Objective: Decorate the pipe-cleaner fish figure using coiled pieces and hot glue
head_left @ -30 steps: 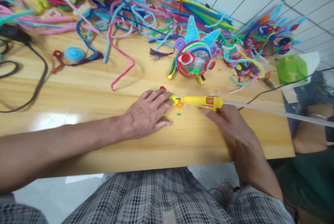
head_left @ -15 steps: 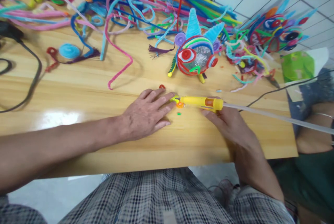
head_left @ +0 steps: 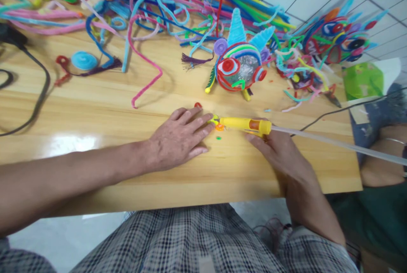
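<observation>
Hands unmoved from a second ago, view shifted slightly: left hand [head_left: 176,141] lies palm-down mid-frame, fingers stretched, slightly apart, tips against the small yellow piece [head_left: 215,118] at centre; right hand [head_left: 282,152], right of centre, wraps the yellow glue gun [head_left: 237,123], nozzle leftward at that piece.

Left hand [head_left: 181,139] rests on table [head_left: 222,175], left of glue gun [head_left: 238,123] in right hand [head_left: 280,149] | craft figure [head_left: 238,69] behind glue gun | pipe cleaners [head_left: 248,5] behind figure and leftward

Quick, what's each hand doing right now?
Left hand: open, palm down, fingertips at a small yellow piece.
Right hand: closed around a yellow glue gun.
</observation>
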A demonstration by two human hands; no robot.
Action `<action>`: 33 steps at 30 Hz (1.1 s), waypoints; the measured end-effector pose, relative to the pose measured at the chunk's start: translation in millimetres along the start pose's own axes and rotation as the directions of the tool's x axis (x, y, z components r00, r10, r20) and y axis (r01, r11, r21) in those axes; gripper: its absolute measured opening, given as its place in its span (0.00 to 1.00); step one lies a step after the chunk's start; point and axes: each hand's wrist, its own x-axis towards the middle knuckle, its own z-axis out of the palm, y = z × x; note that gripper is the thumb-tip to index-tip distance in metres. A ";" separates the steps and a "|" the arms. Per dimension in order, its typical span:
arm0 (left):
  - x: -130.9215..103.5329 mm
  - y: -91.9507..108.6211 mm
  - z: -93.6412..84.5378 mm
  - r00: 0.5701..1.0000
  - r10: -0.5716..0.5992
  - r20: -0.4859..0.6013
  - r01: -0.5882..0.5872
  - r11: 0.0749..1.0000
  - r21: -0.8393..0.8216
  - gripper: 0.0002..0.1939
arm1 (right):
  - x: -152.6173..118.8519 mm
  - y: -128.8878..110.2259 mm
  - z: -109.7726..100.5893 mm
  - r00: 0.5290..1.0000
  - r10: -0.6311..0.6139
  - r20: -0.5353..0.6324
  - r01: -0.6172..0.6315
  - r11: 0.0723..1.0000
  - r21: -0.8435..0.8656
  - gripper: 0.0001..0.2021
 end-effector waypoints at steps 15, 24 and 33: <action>-0.5 -1.0 2.2 1.000 0.016 -0.022 -0.016 1.000 -0.015 0.25 | 0.8 -1.2 0.3 1.000 -0.001 -0.003 0.001 1.000 -0.009 0.15; 0.2 -1.3 1.4 1.000 0.017 -0.016 -0.017 1.000 0.013 0.26 | 0.8 0.0 0.4 1.000 -0.005 0.003 0.005 1.000 -0.011 0.13; 0.5 -0.8 0.4 1.000 0.009 -0.010 -0.009 1.000 -0.007 0.25 | 0.0 0.6 0.8 1.000 -0.020 0.009 0.020 1.000 0.015 0.13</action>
